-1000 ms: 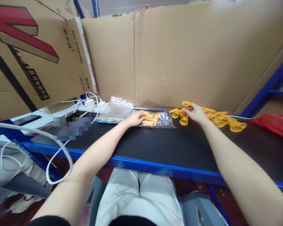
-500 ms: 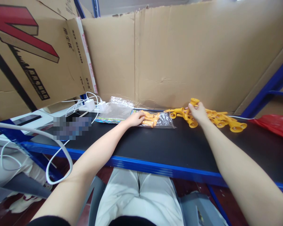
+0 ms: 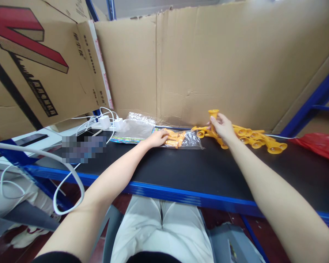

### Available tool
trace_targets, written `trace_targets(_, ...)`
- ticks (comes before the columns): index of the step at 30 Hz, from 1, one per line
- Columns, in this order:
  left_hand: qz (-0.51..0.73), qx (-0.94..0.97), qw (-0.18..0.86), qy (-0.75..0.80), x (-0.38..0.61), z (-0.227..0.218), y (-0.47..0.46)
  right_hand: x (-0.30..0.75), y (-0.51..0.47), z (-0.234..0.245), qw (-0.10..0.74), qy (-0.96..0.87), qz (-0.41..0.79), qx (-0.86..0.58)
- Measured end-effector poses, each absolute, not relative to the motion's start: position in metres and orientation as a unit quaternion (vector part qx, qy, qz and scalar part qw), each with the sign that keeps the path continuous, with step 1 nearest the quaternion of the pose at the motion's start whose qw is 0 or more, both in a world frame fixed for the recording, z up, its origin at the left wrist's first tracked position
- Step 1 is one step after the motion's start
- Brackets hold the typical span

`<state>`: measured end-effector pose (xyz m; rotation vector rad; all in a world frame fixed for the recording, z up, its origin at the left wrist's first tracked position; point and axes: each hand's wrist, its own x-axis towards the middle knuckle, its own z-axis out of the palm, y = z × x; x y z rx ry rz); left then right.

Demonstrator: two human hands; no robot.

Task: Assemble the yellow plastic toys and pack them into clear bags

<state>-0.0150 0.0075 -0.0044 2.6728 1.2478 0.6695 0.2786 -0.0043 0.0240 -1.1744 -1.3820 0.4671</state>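
In the head view, my left hand (image 3: 158, 138) lies at the left end of a clear plastic bag (image 3: 193, 140), fingers curled on it. Several yellow toy horns (image 3: 174, 138) lie inside this bag. My right hand (image 3: 222, 128) is closed around another yellow toy horn (image 3: 213, 113), raised with its flared end upward; its lower part is hidden by the fingers. Below and beside that hand lies a heap of loose yellow horns (image 3: 256, 140), partly covered by the hand and wrist.
Flat clear bags with colourful printed edges (image 3: 138, 128) lie left of the filled bag. White chargers and cables (image 3: 105, 122) sit farther left. A red plastic bag (image 3: 319, 144) lies at the right. Cardboard (image 3: 203, 65) stands behind the black tabletop (image 3: 178, 171).
My right hand has moved left from the heap, carrying the horn, which now stands more upright. My left hand and the filled bag have stayed put.
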Motion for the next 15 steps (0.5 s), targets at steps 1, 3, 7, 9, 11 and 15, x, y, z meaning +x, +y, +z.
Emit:
trace_targets(1,0.221,0.883,0.058,0.411,-0.015,-0.005,0.008,0.276,-0.007,0.025,0.569,-0.609,0.198,-0.515)
trace_targets(3,0.223,0.883,0.057,0.408,-0.015,-0.005,0.008,0.274,-0.014,0.028,0.505,-0.646,0.193,-0.539)
trace_targets(7,0.225,0.884,0.057,0.405,-0.015,-0.005,0.008,0.274,-0.029,0.045,0.289,-0.719,0.168,-0.609)
trace_targets(9,0.225,0.883,0.058,0.407,-0.015,-0.005,0.008,0.272,-0.036,0.053,0.171,-0.739,0.155,-0.632)
trace_targets(11,0.227,0.882,0.058,0.409,-0.015,-0.005,0.009,0.267,-0.042,0.058,0.097,-0.756,0.145,-0.631)
trace_targets(15,0.226,0.877,0.066,0.418,-0.015,-0.005,0.009,0.249,-0.050,0.058,0.058,-0.797,0.121,-0.589)
